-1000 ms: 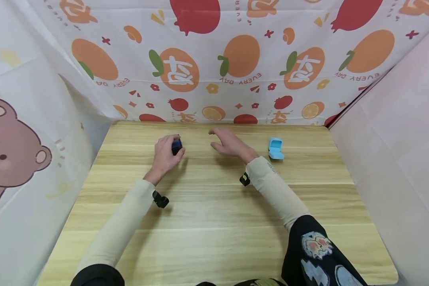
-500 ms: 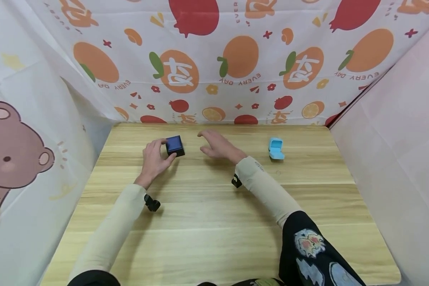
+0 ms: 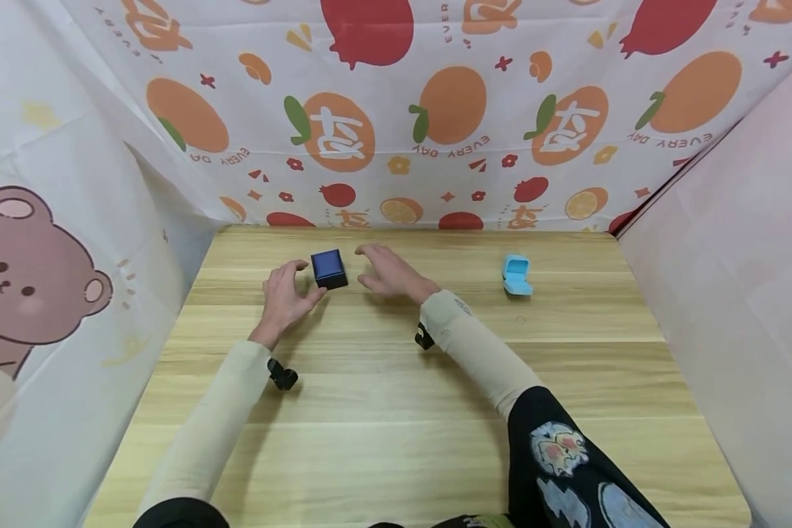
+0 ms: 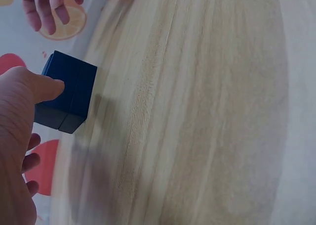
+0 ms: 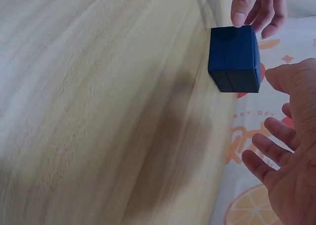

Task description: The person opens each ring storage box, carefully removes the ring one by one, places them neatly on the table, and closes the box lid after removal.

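Observation:
A small dark blue box [image 3: 329, 268] with its lid down sits on the far left part of the wooden table. Just left of it is my left hand [image 3: 287, 297], thumb and fingers spread apart. In the left wrist view, the thumb overlaps the front of the box [image 4: 74, 94]. My right hand [image 3: 392, 275] hovers on the other side with fingers loosely extended and holding nothing. The right wrist view shows a gap between the right thumb and the box [image 5: 234, 52]. Farther right stands a light blue box [image 3: 517, 276] with its lid raised.
A faint small ring-like circle [image 3: 521, 320] lies on the table below the light blue box. Behind the table's far edge hangs a fruit-print cloth [image 3: 396, 110]. Pale sheets close off both sides, the left one bearing a bear print [image 3: 33, 271].
My left hand has drawn back leftward from the dark blue box, which it partly covered before. My right hand has moved left, closer to that box.

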Demonstrator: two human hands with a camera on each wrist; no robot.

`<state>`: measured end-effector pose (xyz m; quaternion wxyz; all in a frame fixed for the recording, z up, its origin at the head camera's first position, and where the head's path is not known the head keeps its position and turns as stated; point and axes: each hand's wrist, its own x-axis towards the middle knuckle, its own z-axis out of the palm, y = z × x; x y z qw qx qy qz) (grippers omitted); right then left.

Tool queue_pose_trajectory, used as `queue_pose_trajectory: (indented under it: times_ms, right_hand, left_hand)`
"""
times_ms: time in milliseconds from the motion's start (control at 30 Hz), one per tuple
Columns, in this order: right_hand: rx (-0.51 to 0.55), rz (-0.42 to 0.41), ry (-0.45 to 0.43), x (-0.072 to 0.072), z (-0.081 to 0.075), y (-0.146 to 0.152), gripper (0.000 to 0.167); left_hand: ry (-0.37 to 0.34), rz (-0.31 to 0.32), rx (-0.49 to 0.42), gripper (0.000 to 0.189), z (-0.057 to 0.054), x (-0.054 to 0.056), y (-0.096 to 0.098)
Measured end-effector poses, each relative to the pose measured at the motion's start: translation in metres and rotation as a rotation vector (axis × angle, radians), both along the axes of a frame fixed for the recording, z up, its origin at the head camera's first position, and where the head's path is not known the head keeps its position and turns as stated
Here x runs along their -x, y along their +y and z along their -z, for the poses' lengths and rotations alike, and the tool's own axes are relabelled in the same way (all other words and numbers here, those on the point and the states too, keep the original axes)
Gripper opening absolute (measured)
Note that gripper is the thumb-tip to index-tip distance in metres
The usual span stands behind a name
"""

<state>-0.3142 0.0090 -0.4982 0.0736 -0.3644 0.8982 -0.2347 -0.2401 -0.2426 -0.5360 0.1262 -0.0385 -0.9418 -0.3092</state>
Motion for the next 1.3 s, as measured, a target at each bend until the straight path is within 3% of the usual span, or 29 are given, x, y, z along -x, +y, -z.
queue_pose_trajectory:
  times_ms: [200,367,633,933,1300]
  right_hand:
    - [0.021,0.049,-0.043,0.001,0.002,-0.003,0.061]
    - [0.007,0.028,-0.038,0.003,0.008,-0.01,0.063]
    - [-0.013,0.054,-0.039,0.006,0.009,-0.019,0.067]
    - [-0.007,0.059,-0.064,0.008,0.006,-0.022,0.069]
    - [-0.044,0.057,-0.059,0.009,0.014,-0.038,0.072]
  left_hand:
    - [-0.068,0.004,-0.024,0.068,0.002,0.004,0.002]
    - [-0.116,-0.014,-0.054,0.074,0.007,0.007,-0.001]
    - [-0.125,-0.001,-0.08,0.081,0.007,0.014,-0.003]
    - [-0.196,0.006,-0.117,0.086,0.004,0.019,0.004]
    - [-0.245,0.014,-0.148,0.099,0.011,0.026,-0.002]
